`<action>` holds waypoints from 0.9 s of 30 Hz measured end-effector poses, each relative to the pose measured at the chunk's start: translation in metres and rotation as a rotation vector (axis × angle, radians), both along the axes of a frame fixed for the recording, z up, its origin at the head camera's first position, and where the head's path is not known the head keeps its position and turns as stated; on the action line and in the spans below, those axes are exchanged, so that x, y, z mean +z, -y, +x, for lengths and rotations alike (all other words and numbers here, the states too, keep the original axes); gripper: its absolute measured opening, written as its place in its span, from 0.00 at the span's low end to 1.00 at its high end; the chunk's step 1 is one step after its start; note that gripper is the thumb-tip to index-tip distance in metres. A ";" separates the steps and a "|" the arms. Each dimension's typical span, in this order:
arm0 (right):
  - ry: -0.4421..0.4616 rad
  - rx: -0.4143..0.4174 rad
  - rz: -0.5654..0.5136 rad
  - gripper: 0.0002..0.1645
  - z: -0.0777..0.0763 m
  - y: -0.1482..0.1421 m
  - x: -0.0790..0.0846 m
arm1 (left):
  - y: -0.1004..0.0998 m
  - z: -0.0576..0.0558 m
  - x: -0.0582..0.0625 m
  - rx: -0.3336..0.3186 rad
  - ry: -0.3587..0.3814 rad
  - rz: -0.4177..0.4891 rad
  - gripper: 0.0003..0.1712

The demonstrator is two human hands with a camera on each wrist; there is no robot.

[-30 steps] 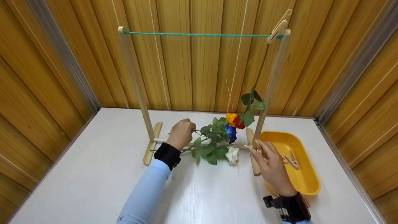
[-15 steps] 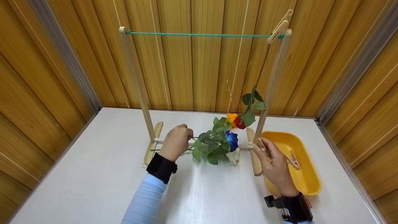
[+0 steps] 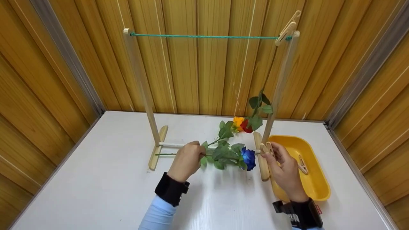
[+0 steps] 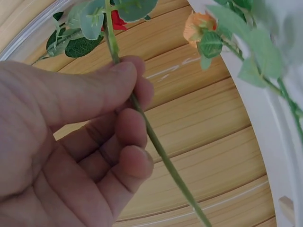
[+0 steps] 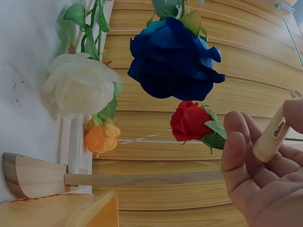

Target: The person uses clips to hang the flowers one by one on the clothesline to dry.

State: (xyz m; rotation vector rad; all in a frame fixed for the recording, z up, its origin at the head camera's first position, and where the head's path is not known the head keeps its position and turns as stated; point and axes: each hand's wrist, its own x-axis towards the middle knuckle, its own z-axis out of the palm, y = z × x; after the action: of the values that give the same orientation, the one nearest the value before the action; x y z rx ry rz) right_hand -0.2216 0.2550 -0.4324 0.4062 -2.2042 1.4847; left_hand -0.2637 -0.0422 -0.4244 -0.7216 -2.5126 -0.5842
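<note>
My left hand [image 3: 188, 161] pinches the green stem [image 4: 163, 153] of a blue artificial rose [image 3: 248, 158] between thumb and fingers. The bloom points right and hangs above the table in the right wrist view. My right hand [image 3: 284, 169] holds a wooden clothespin [image 5: 272, 137] just right of the blue bloom, apart from it. Beneath the blue rose lies a white rose [image 5: 78, 85], its bloom hidden in the head view. An orange flower [image 3: 238, 123] lies farther back. A red rose [image 5: 190, 122] hangs head down from the green cord [image 3: 204, 36], held by another clothespin [image 3: 285, 33].
A wooden frame with a left post [image 3: 140, 86] and a right post [image 3: 281, 86] carries the cord. To the right stands a yellow basin [image 3: 319, 182] with a clothespin [image 3: 302, 165] in it. Wood-patterned walls [image 3: 182, 73] enclose the white table [image 3: 105, 191].
My left hand has moved nearer and slightly right, bringing the blue rose away from the orange flower and over the white one. My right hand has barely moved and still holds the clothespin.
</note>
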 end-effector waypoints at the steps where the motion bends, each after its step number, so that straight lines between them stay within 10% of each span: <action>1: 0.001 0.001 -0.005 0.21 0.000 0.000 0.000 | -0.002 0.001 -0.003 -0.001 -0.003 0.002 0.16; 27: -0.074 -0.058 0.100 0.20 -0.003 0.002 -0.005 | -0.024 0.007 -0.054 -0.048 0.152 -0.032 0.16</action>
State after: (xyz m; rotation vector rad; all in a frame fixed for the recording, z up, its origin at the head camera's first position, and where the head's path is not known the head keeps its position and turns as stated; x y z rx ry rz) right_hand -0.2245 0.2528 -0.4376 0.4194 -2.2183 1.3128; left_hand -0.2569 -0.0179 -0.4782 -0.7776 -2.6561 -0.6393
